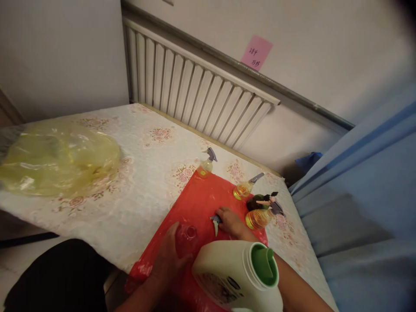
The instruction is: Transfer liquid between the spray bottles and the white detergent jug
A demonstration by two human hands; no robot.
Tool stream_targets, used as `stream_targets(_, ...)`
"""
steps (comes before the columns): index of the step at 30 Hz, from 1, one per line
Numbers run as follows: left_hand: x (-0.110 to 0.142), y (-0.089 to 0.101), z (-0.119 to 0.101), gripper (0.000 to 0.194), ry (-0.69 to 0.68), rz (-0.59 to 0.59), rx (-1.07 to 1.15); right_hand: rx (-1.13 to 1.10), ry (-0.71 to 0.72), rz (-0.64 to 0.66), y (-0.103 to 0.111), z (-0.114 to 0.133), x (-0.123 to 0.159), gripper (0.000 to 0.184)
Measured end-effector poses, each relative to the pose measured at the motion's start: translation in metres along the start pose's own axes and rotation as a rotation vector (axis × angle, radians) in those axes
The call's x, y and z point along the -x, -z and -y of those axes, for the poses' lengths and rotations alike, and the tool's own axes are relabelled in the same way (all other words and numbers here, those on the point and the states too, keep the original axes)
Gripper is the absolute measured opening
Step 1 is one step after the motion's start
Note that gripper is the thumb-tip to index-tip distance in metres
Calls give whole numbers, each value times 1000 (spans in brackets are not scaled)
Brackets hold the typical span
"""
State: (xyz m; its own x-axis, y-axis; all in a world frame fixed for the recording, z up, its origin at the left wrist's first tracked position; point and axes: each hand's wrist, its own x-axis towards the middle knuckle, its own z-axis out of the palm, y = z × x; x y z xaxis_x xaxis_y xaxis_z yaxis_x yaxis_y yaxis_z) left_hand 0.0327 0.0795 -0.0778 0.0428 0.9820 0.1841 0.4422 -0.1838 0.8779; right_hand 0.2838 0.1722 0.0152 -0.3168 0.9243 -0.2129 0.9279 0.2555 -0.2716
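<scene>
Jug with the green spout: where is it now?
In the head view, the jug is at the bottom, right of centre, partly covering the right forearm, below and right of the left hand and the open-necked bottle.

Glossy red plastic sheet (191, 199), smooth see-through bottle (183, 242), smooth plastic jug (224, 255), shiny crinkled bag (65, 156)

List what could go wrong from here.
The clear, round, open-mouthed bottle in the left hand might tip if the grip loosens.
The large white plastic jug with an uncapped green spout seems close to the right forearm; a bump might topple it.
The glossy red plastic sheet beneath could slide if tugged.
</scene>
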Motion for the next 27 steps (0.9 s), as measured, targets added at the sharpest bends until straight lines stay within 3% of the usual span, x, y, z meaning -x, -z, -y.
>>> stream_targets(4,-5,1,0,88,-3,-29,5,-19,-61,-91,12,-10,-2,16)
stream_targets(8,-10,10,-6,82,-8,-20,40,-57,-141,-230,39,-17,1,2)
stream_targets(16,-13,46,-38,77,44,-21,316,-243,-235,-524,109,-12,21,12)
stream_targets(21,-6,69,-70,75,87,84,593,-407,-247,-671,146,21,42,22)
stream_targets(27,9,90,-95,74,1,172,590,-563,-89,-690,187,86,82,25)
